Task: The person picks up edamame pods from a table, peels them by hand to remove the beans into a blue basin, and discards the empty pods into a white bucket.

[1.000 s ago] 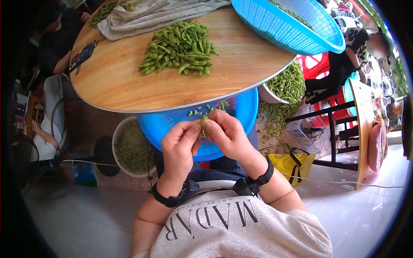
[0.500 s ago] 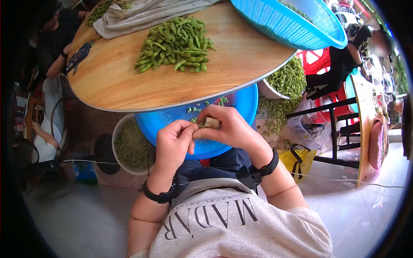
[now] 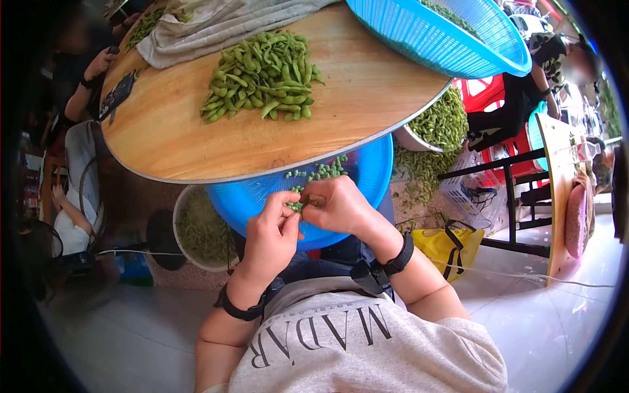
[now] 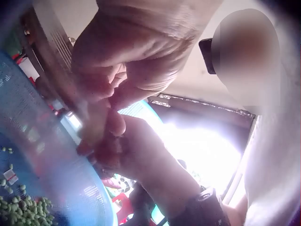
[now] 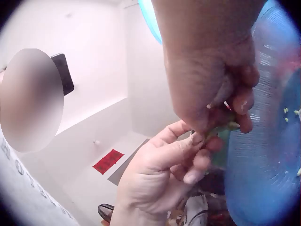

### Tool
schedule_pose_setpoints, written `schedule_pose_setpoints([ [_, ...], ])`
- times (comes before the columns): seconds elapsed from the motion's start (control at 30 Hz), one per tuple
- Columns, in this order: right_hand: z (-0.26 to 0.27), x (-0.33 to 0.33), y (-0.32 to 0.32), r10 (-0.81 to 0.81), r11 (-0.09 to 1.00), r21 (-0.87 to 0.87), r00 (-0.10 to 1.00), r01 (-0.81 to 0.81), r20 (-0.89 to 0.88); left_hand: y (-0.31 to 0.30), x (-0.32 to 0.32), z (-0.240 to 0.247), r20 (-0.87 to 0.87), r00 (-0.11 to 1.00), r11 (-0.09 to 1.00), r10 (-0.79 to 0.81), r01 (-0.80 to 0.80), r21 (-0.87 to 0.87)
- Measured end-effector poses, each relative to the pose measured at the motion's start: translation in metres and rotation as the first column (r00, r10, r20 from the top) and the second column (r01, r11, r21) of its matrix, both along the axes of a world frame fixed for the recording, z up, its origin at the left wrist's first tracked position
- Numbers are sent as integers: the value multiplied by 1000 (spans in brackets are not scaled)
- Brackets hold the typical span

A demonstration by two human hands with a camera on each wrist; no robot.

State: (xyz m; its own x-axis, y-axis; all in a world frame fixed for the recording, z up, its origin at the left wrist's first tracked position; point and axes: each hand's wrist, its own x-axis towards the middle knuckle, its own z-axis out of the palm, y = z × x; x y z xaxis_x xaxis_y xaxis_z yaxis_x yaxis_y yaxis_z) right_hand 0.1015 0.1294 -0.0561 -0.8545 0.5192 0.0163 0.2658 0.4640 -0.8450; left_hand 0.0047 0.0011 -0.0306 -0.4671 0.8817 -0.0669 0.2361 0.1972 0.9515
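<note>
My left hand (image 3: 267, 237) and right hand (image 3: 344, 208) meet over a blue plastic basin (image 3: 229, 204). A green soybean pod (image 5: 233, 125) shows between their fingertips in the right wrist view. Thumb and fingers of the left hand pinch its near end, while the curled fingers of the right hand grip it from above. Most of the pod is hidden by the fingers. Shelled green beans (image 3: 327, 169) lie in the basin just beyond the hands, also seen as a heap of beans (image 4: 26, 211) in the left wrist view.
A pile of pods (image 3: 262, 78) lies on the wooden table (image 3: 164, 141), whose edge overhangs the basin. A blue basket (image 3: 452, 39) and a grey cloth (image 3: 216, 31) are on it too. Tubs of pods (image 3: 203, 229) stand to both sides. People sit left and right.
The right hand has turned, its fingers curling downward, and the pale thing seen in it half a second ago is mostly hidden. Both hands have shifted slightly, and more beans show in the basin.
</note>
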Motion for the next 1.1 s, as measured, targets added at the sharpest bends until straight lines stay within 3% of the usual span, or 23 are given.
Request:
schedule_pose_setpoints([
  [0.17, -19, 5, 9, -78, 992, -91, 996, 83, 48, 0, -6, 1, -70, 997, 999, 31, -32, -22],
  [0.2, -20, 5, 11, -111, 993, 37, 986, 116, -123, -1, -8, 0, -96, 994, 999, 43, -45, -26],
  [0.3, -1, 11, 7, -115, 993, -41, 961, 108, -252, 0, -13, -5, -117, 992, 999, 37, -40, -26],
  [0.33, 6, 12, 4, -5, 991, -129, 964, -30, -265, 2, -12, -2, -34, 999, 999, 32, -32, 7],
  [0.43, 12, 12, 0, -8, 826, -559, 991, -68, -132, 9, -7, 5, 175, 985, 995, -11, -6, 100],
  [0.53, 12, 13, 5, -19, 688, -722, 992, -77, -124, 9, -5, 5, 268, 963, 985, -36, -10, 171],
  [0.57, 13, 13, 7, -24, 647, -759, 993, -71, -113, 7, -6, 6, 229, 973, 991, -20, -11, 133],
  [0.63, 13, 14, 10, 39, 885, -456, 991, -95, -131, 0, -12, 5, 146, 989, 998, 10, -19, 62],
  [0.67, 14, 13, 12, 76, 955, -274, 988, -110, -131, -7, -16, -3, 62, 993, 993, 100, -103, 58],
  [0.73, 35, 12, 18, 142, 990, -8, 989, -143, -52, -24, -32, -12, 28, 971, 970, 237, -238, 53],
  [0.8, 58, 6, 27, 203, 967, 168, 978, -193, -44, -45, -52, -19, 27, 938, 937, 347, -348, 33],
  [0.87, 71, -18, 35, 142, 940, 324, 986, -106, -91, -61, -69, -23, 8, 893, 893, 450, -450, 13],
  [0.97, 66, -68, 44, 85, 845, 535, 991, -16, -104, -80, -92, -26, -405, 763, 812, 504, -578, -77],
  [1.0, 62, -80, 47, 71, 800, 601, 992, 4, -101, -86, -102, -29, -623, 676, 843, 394, -536, -48],
  [1.1, 53, -95, 55, 118, 730, 684, 985, 0, -126, -91, -103, -29, -787, 485, 800, 382, -600, 19],
])
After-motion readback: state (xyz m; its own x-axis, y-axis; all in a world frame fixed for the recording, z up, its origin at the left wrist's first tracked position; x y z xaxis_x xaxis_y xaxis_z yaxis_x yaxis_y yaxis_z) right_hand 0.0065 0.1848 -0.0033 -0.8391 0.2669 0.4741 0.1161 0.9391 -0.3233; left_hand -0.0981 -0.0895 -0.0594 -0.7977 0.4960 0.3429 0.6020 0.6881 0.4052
